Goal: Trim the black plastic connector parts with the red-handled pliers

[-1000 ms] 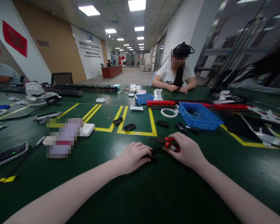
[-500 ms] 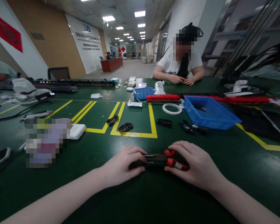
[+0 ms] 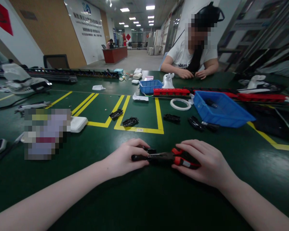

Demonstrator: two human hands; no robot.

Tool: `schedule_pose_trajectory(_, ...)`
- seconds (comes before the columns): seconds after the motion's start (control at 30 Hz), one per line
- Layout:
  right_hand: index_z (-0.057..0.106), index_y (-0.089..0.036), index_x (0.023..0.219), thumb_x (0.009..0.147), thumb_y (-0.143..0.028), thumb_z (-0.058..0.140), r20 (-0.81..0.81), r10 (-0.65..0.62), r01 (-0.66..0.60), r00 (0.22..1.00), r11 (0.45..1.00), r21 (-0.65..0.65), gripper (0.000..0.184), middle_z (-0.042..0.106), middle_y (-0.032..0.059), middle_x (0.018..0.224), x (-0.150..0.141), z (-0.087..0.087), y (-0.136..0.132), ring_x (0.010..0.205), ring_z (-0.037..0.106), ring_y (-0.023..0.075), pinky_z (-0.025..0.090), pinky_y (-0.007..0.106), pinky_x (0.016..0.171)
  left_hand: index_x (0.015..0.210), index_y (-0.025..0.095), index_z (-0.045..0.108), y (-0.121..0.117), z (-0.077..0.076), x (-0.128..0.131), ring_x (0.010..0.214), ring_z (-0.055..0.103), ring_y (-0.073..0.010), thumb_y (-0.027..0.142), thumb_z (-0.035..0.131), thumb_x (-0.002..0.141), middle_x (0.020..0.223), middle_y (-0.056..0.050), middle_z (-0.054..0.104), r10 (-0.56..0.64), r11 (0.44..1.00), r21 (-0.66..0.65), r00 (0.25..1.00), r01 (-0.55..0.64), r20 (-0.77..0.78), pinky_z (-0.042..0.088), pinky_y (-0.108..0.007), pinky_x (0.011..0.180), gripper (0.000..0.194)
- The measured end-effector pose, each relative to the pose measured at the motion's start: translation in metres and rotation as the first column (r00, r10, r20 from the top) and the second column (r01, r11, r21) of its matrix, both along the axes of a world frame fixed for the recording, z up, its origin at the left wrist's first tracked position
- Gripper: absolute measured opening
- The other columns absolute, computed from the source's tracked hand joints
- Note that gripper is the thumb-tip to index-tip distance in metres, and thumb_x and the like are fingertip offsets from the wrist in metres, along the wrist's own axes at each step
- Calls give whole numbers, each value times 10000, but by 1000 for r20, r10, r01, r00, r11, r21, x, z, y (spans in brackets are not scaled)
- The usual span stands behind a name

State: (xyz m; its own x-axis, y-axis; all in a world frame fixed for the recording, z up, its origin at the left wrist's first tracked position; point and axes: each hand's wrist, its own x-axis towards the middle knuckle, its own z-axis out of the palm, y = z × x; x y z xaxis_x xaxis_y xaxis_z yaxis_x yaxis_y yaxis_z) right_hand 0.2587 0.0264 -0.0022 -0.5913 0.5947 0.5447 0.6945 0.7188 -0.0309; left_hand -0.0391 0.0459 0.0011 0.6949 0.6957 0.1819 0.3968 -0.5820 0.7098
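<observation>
My right hand (image 3: 204, 160) is closed round the red-and-black handles of a pair of pliers (image 3: 162, 156), whose dark jaws point left. At the jaws' tip, my left hand (image 3: 128, 157) grips a small black part (image 3: 138, 157) between thumb and fingers. The jaws reach against or over that part; whether they clamp it cannot be made out. Beyond my hands lie similar black parts, among them one at the yellow tape corner (image 3: 130, 122), one to its left (image 3: 116, 114) and one to its right (image 3: 171, 118).
A blue tray (image 3: 223, 110) stands at right, holding a dark piece, with a tape roll (image 3: 180, 104) beside it. Behind are a smaller blue bin (image 3: 150, 87) and red strips (image 3: 170, 92). A white box (image 3: 78, 124) lies left. Across the table sits a person (image 3: 190, 62).
The camera view has tilted down and shifted slightly. Between my hands, the pliers have turned a little, and more of the black part shows behind their jaws. Both hands keep their grip.
</observation>
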Motion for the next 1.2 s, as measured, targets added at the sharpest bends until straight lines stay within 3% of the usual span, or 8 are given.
schedule_pose_trajectory(0.3, 643, -138, 1176, 872, -474, 673, -6, 27, -27, 1000, 1000, -9, 454, 718, 160, 1068, 1, -4, 0, 907, 715, 263, 609, 387, 750, 1008, 188, 727, 0, -4, 0, 1139, 596, -227, 168, 702, 895, 1223, -69, 624, -10, 999, 53, 1000, 11, -15, 516, -410, 978, 117)
schedule_pose_trajectory(0.43, 648, -98, 1122, 913, -493, 614, 5, 49, -49, 999, 999, 6, 448, 717, 171, 983, 0, -3, 0, 828, 714, 255, 608, 371, 680, 1002, 175, 719, 1, -4, 0, 1125, 604, -228, 167, 702, 895, 1212, -76, 628, -21, 998, 58, 1000, 20, 5, 513, -408, 969, 109)
schedule_pose_trajectory(0.8, 635, -127, 1015, 991, -267, 450, 25, 27, -27, 999, 1000, 16, 233, 712, 116, 897, 2, 4, 4, 750, 684, 197, 564, 317, 636, 1035, 197, 712, 4, -4, -2, 1140, 612, -206, 194, 715, 901, 1242, -48, 635, -24, 1000, -6, 999, 24, 25, 522, -382, 980, 134)
schedule_pose_trajectory(1.03, 644, -131, 992, 975, -211, 446, 22, 10, -11, 1000, 1000, 21, 214, 719, 107, 892, 2, 2, 4, 750, 676, 192, 539, 316, 646, 1262, 198, 601, -1, -2, -1, 1106, 622, -198, 211, 737, 891, 1200, -46, 669, 26, 999, -32, 1000, -26, 13, 526, -372, 968, 396)
schedule_pose_trajectory(1.2, 655, -125, 972, 963, -199, 456, 42, 3, -6, 999, 998, 68, 212, 727, 103, 881, -2, 3, 4, 731, 662, 190, 509, 330, 652, 1359, 198, 561, -2, -3, 0, 1143, 605, -217, 179, 711, 904, 1240, -80, 653, -1, 999, 46, 1000, 2, -14, 526, -382, 978, 479)
